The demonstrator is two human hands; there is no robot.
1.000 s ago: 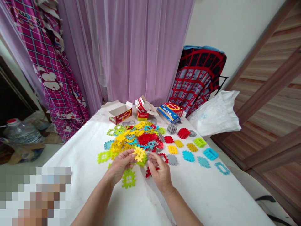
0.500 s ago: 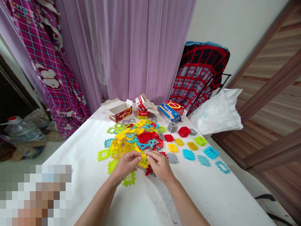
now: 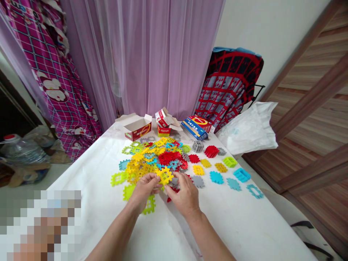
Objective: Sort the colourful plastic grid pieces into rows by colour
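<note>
A heap of flat, toothed plastic tiles [image 3: 154, 159] in yellow, red, blue, green and grey lies on a white-covered table [image 3: 244, 224]. My left hand [image 3: 145, 190] pinches a yellow tile [image 3: 165, 175] at the heap's near edge. My right hand [image 3: 183, 195] is curled beside it, fingertips on a grey tile [image 3: 174, 182], over a red tile [image 3: 170, 198]. A light green tile [image 3: 150, 206] lies under my left wrist.
Small groups of tiles [image 3: 217, 165] lie sorted by colour to the right. Open red cartons [image 3: 137, 128], a blue box [image 3: 194, 128] and a white plastic bag [image 3: 248, 128] stand at the back. A chair with a red patterned cover [image 3: 231, 85] and curtains are behind.
Both hands came together over the yellow tile half a second ago; now the left hand holds it tilted up, and the right has dropped to the grey tile.
</note>
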